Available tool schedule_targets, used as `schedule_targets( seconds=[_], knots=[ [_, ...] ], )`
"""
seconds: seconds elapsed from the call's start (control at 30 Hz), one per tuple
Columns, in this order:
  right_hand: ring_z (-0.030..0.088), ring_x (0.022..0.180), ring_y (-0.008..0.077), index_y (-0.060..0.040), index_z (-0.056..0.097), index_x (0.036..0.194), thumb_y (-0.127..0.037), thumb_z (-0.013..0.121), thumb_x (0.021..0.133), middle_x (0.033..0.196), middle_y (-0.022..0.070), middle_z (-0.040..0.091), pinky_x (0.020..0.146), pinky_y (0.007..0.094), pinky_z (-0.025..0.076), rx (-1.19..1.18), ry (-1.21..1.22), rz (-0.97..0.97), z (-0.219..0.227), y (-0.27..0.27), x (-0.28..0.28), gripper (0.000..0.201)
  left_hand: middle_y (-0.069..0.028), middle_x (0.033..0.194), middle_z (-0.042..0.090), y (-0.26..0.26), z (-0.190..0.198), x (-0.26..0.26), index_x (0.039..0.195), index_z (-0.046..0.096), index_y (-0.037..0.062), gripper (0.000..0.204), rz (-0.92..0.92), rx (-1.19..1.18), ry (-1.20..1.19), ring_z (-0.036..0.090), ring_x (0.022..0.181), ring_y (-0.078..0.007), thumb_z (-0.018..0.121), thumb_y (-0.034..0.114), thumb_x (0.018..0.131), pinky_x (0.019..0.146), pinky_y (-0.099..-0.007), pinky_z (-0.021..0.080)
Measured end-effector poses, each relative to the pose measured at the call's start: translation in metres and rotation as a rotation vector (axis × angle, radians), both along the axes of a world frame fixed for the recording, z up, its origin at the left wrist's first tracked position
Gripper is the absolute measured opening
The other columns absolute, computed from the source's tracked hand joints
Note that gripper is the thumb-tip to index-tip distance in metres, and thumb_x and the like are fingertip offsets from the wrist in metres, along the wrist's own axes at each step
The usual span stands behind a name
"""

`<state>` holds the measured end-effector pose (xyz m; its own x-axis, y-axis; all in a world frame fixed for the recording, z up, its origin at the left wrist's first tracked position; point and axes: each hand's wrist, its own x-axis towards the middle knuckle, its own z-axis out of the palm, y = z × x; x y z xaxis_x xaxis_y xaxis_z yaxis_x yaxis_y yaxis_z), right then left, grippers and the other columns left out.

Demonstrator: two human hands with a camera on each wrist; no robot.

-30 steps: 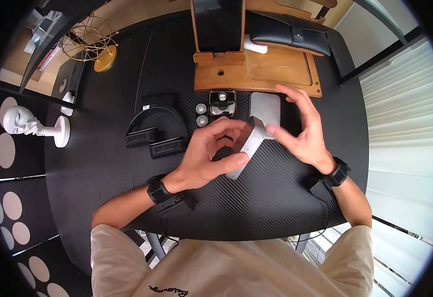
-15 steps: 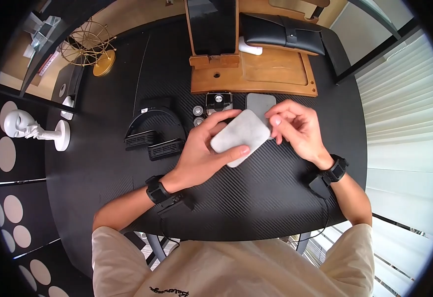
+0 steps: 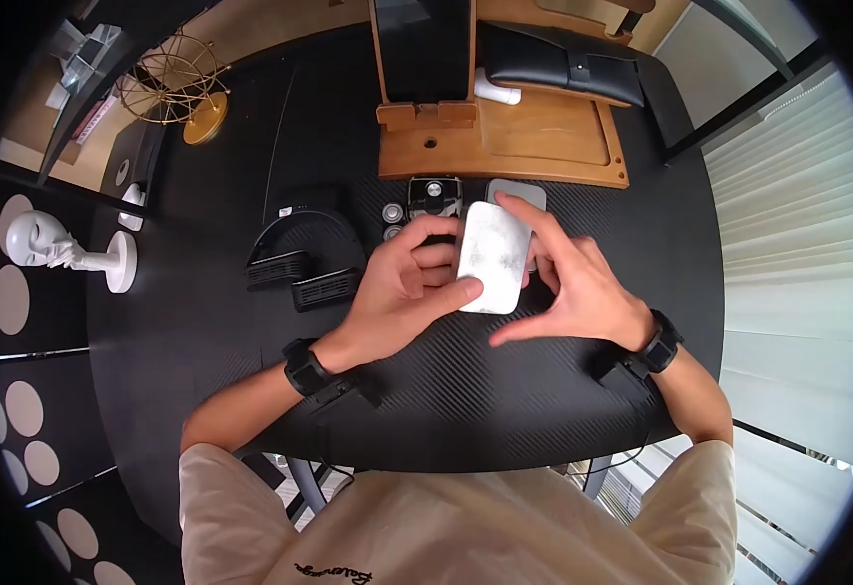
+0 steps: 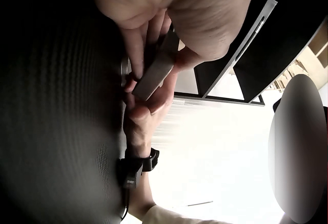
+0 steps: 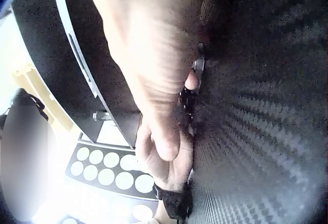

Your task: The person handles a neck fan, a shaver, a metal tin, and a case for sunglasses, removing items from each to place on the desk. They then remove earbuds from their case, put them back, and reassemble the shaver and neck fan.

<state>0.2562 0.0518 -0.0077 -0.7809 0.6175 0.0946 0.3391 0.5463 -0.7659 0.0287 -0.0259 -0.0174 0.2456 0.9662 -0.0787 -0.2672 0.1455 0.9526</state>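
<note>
My left hand (image 3: 387, 283) holds a flat silver metal case (image 3: 493, 258) with rounded corners, thumb over its lower left corner and fingers at its left edge and behind. The case's bright face is turned up to the head camera; its narrow grey side (image 4: 156, 73) shows in the left wrist view. At the right edge of the case is my right hand (image 3: 587, 288), index finger stretched to the top corner and thumb spread away below. A second grey metal case (image 3: 524, 192) lies on the table behind, partly covered by the held one and the right hand.
Just beyond the hands stand a glossy black box with a silver knob (image 3: 434, 190) and two small round metal pieces (image 3: 392, 212). A black curved headband-like device (image 3: 305, 258) lies left. At the back sits a wooden stand (image 3: 426, 146) with a black pouch (image 3: 553, 63).
The held case has turned from edge-on to face-up and then more upright. My right hand drew its fingers together near it, then spread the thumb away and reached the index finger to its top.
</note>
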Motion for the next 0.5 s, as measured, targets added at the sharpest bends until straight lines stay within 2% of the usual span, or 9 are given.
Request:
schedule_targets(
  seconds=[0.13,0.2,0.23,0.3,0.33,0.37,0.43,0.47,0.5],
  knots=[
    [0.065,0.059,0.0259,-0.0087,0.03,0.152,-0.041,0.092,0.064,0.071,0.007,0.062,0.059,0.0325,0.052,-0.012,0.003,-0.036,-0.003,-0.001,-0.002,0.112,-0.0174,0.118,0.065,-0.002,0.001,0.0,0.135,0.041,-0.0025,0.048,-0.007,0.034,0.024,0.066,0.108,-0.0206,0.065,0.0,0.093,0.09,-0.0319,0.057],
    [0.064,0.056,0.022,-0.0077,0.028,0.151,-0.031,0.09,0.067,0.071,0.0069,0.064,0.056,0.0313,0.051,-0.037,0.029,-0.054,-0.002,-0.004,-0.002,0.106,-0.0185,0.124,0.062,-0.001,0.003,-0.005,0.138,0.04,-0.0028,0.048,-0.034,-0.051,-0.012,0.065,0.11,-0.0214,0.062,0.004,0.096,0.088,-0.0348,0.058],
    [0.064,0.056,0.022,-0.0077,0.028,0.151,-0.031,0.09,0.067,0.071,0.0069,0.064,0.056,0.0313,0.051,-0.034,0.029,-0.058,-0.002,-0.004,-0.001,0.106,-0.0185,0.124,0.062,0.0,0.003,-0.006,0.138,0.04,-0.0028,0.048,-0.038,-0.048,-0.012,0.065,0.11,-0.0214,0.062,0.004,0.096,0.088,-0.0348,0.058],
    [0.063,0.054,0.0155,-0.0071,0.024,0.149,-0.021,0.089,0.07,0.074,0.0065,0.067,0.053,0.0283,0.049,-0.293,0.19,-0.013,-0.007,-0.007,-0.001,0.104,-0.0193,0.129,0.058,0.0,0.004,-0.006,0.14,0.04,-0.0029,0.048,-0.048,-0.145,-0.253,0.065,0.109,-0.0221,0.06,0.009,0.098,0.085,-0.0374,0.06],
    [0.062,0.054,0.0102,-0.0064,0.02,0.148,-0.014,0.087,0.072,0.079,0.0068,0.069,0.051,0.0236,0.047,-0.488,0.312,0.024,-0.012,-0.009,-0.002,0.102,-0.0181,0.127,0.057,0.0,0.005,-0.004,0.136,0.045,-0.0026,0.045,-0.006,-0.156,-0.234,0.067,0.104,-0.0218,0.064,0.004,0.095,0.081,-0.0356,0.061],
    [0.062,0.054,0.0102,-0.0064,0.02,0.148,-0.014,0.087,0.072,0.079,0.0068,0.069,0.051,0.0236,0.047,-0.493,0.311,0.025,-0.013,-0.01,-0.001,0.102,-0.0181,0.127,0.057,0.0,0.002,-0.003,0.136,0.045,-0.0026,0.045,-0.003,-0.16,-0.234,0.067,0.104,-0.0218,0.064,0.004,0.095,0.081,-0.0356,0.061],
    [0.063,0.055,0.0107,-0.0056,0.017,0.15,-0.009,0.084,0.076,0.084,0.009,0.07,0.049,0.0215,0.047,-0.726,0.287,0.096,-0.01,-0.011,0.003,0.1,-0.0149,0.12,0.059,-0.001,-0.007,-0.001,0.129,0.05,-0.0018,0.043,0.002,0.139,0.035,0.067,0.099,-0.0189,0.068,-0.003,0.089,0.077,-0.0311,0.061],
    [0.065,0.057,0.0126,-0.002,0.016,0.15,-0.009,0.081,0.079,0.086,0.012,0.07,0.048,0.0221,0.049,-0.882,0.313,0.122,-0.008,-0.011,0.004,0.097,-0.0114,0.112,0.06,-0.001,-0.003,0.003,0.118,0.055,-0.0008,0.038,0.037,0.09,0.005,0.066,0.094,-0.015,0.073,-0.007,0.084,0.071,-0.0257,0.06],
    [0.065,0.057,0.0126,-0.002,0.016,0.15,-0.009,0.081,0.079,0.086,0.012,0.07,0.048,0.0221,0.049,-0.883,0.309,0.127,-0.005,-0.01,0.003,0.097,-0.0114,0.112,0.06,-0.002,-0.004,0.004,0.118,0.055,-0.0008,0.038,0.043,0.09,0.004,0.066,0.094,-0.015,0.073,-0.007,0.084,0.071,-0.0257,0.06]
  ],
)
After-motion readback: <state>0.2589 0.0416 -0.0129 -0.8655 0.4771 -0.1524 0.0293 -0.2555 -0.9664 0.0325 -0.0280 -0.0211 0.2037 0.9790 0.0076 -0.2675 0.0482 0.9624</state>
